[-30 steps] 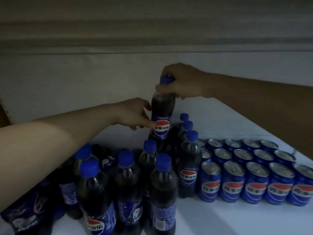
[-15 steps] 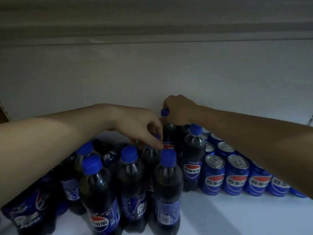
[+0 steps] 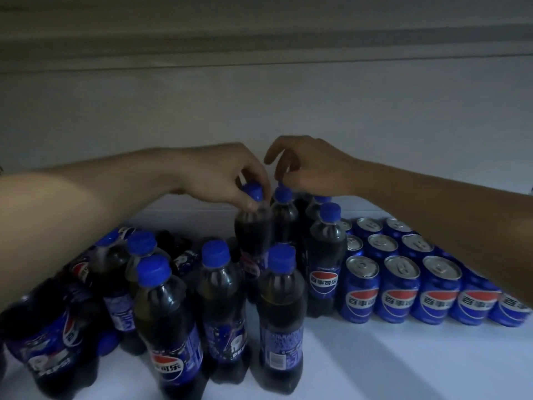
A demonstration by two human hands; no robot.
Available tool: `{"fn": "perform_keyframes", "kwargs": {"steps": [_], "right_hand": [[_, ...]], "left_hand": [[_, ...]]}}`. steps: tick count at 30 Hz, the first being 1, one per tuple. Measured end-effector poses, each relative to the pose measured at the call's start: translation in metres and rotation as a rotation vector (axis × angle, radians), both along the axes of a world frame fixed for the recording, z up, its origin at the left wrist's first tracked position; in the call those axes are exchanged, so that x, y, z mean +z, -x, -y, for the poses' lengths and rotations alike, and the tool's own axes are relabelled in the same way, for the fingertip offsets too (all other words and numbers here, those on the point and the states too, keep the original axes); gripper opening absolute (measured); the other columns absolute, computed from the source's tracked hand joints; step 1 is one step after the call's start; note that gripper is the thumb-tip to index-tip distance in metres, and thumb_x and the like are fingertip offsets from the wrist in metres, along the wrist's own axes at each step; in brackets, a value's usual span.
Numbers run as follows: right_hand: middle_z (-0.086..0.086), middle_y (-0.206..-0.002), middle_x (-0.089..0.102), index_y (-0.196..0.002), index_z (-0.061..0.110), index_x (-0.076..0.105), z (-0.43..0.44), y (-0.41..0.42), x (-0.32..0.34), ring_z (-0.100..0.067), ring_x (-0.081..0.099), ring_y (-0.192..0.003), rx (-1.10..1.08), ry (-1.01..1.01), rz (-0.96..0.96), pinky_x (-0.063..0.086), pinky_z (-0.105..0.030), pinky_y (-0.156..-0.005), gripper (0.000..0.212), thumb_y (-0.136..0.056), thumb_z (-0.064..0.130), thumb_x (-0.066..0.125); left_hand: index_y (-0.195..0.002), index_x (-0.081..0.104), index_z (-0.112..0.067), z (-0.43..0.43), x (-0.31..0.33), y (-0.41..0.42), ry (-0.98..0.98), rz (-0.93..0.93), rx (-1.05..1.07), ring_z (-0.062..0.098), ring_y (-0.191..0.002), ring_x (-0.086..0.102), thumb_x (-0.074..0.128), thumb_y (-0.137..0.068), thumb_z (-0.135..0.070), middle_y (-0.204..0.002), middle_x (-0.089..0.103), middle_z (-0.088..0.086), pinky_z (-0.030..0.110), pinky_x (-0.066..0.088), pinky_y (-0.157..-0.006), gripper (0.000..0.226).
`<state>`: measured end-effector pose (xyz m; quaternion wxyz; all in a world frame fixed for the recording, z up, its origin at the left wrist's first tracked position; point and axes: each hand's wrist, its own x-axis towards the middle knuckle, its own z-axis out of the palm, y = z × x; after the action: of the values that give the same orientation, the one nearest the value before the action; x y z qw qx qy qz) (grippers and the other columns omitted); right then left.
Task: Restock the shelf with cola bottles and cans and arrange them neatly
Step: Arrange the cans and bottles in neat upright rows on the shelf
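My left hand (image 3: 219, 174) pinched a bottle (image 3: 253, 229) by its cap (image 3: 252, 192); my right hand (image 3: 311, 168), fingers apart, hovered just beside that bottle. Tilted carelessly, it could topple neighbouring bottles (image 3: 281, 298).

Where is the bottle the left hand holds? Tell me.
In the head view, centre: the bottle is behind the front bottles, its cap pinched by the left hand, left of the bottle row bordering the cans.
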<state>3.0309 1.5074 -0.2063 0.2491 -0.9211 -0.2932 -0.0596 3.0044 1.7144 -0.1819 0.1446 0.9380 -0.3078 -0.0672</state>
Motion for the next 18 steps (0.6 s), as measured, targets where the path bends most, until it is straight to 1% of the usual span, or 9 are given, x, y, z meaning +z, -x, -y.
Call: {"fn": "perform_keyframes", "kwargs": {"steps": [2, 4, 5, 6, 8, 10, 12, 15, 18], "right_hand": [[-0.001, -0.113, 0.069, -0.131, 0.022, 0.05, 0.002, 0.01, 0.008, -0.015, 0.067, -0.102, 0.116, -0.071, -0.178, 0.056, -0.031, -0.086, 0.054, -0.084, 0.006, 0.071], [-0.001, -0.125, 0.065, -0.138, 0.019, 0.044, -0.002, 0.014, 0.008, -0.015, 0.064, -0.113, 0.169, -0.093, -0.225, 0.055, -0.035, -0.097, 0.069, -0.08, 0.012, 0.081], [0.0, -0.13, 0.062, -0.142, 0.019, 0.04, -0.007, 0.014, 0.005, -0.013, 0.062, -0.116, 0.175, -0.124, -0.222, 0.054, -0.037, -0.1, 0.078, -0.078, 0.016, 0.085], [0.002, -0.133, 0.059, -0.144, 0.019, 0.038, -0.011, 0.013, 0.003, -0.011, 0.061, -0.118, 0.175, -0.168, -0.208, 0.053, -0.037, -0.102, 0.086, -0.075, 0.02, 0.088], [0.002, -0.135, 0.056, -0.145, 0.019, 0.038, -0.019, 0.01, -0.001, -0.01, 0.058, -0.121, 0.177, -0.234, -0.164, 0.051, -0.037, -0.105, 0.092, -0.07, 0.028, 0.091], [0.003, -0.136, 0.055, -0.143, 0.019, 0.04, -0.023, 0.01, -0.002, -0.01, 0.057, -0.122, 0.175, -0.221, -0.106, 0.05, -0.037, -0.105, 0.093, -0.067, 0.035, 0.092], [0.003, -0.133, 0.057, -0.141, 0.019, 0.042, -0.022, 0.014, 0.0, -0.011, 0.059, -0.119, 0.159, -0.199, -0.103, 0.052, -0.037, -0.103, 0.089, -0.068, 0.033, 0.091], [-0.002, -0.125, 0.063, -0.135, 0.016, 0.047, -0.014, 0.023, 0.001, -0.013, 0.064, -0.112, 0.167, -0.234, -0.195, 0.055, -0.035, -0.097, 0.075, -0.073, 0.014, 0.088], [-0.004, -0.119, 0.068, -0.133, 0.016, 0.05, -0.002, 0.026, 0.002, -0.017, 0.068, -0.105, 0.138, -0.173, -0.259, 0.058, -0.032, -0.092, 0.069, -0.074, 0.006, 0.086]], "left_hand": [[-0.1, 0.073, -0.042, -0.003, 0.016, -0.001, 0.03, 0.025, -0.003, 0.0, -0.093, 0.066, 0.081, -0.084, -0.023, -0.101, 0.068, -0.025, 0.022, 0.054, -0.089, 0.026], [-0.102, 0.073, -0.043, -0.004, 0.029, -0.001, 0.063, 0.043, -0.032, -0.001, -0.094, 0.066, 0.081, -0.083, -0.021, -0.1, 0.068, -0.03, 0.011, 0.052, -0.082, 0.03], [-0.103, 0.072, -0.043, -0.004, 0.034, 0.0, 0.081, 0.067, -0.046, -0.003, -0.095, 0.065, 0.08, -0.083, -0.021, -0.1, 0.067, -0.033, 0.009, 0.05, -0.081, 0.03], [-0.104, 0.072, -0.042, -0.004, 0.038, 0.0, 0.104, 0.091, -0.05, -0.004, -0.094, 0.065, 0.08, -0.084, -0.022, -0.101, 0.067, -0.034, 0.009, 0.05, -0.081, 0.03], [-0.106, 0.072, -0.037, -0.004, 0.042, 0.001, 0.138, 0.118, -0.044, -0.003, -0.092, 0.066, 0.078, -0.085, -0.021, -0.102, 0.069, -0.028, 0.015, 0.052, -0.085, 0.027], [-0.107, 0.072, -0.033, -0.005, 0.041, 0.003, 0.131, 0.124, -0.031, 0.001, -0.093, 0.068, 0.078, -0.086, -0.02, -0.105, 0.071, -0.02, 0.023, 0.053, -0.091, 0.026], [-0.108, 0.072, -0.03, -0.004, 0.037, 0.006, 0.167, 0.112, -0.012, 0.009, -0.091, 0.07, 0.078, -0.086, -0.018, -0.108, 0.07, -0.015, 0.03, 0.056, -0.091, 0.026], [-0.107, 0.07, -0.024, 0.003, 0.03, 0.012, 0.261, 0.093, 0.029, 0.016, -0.083, 0.072, 0.078, -0.086, -0.018, -0.108, 0.07, -0.004, 0.028, 0.061, -0.078, 0.024], [-0.107, 0.069, -0.023, 0.02, 0.017, 0.011, 0.22, 0.123, 0.099, 0.014, -0.07, 0.071, 0.077, -0.087, -0.023, -0.101, 0.07, 0.001, 0.029, 0.059, -0.07, 0.022]]}}
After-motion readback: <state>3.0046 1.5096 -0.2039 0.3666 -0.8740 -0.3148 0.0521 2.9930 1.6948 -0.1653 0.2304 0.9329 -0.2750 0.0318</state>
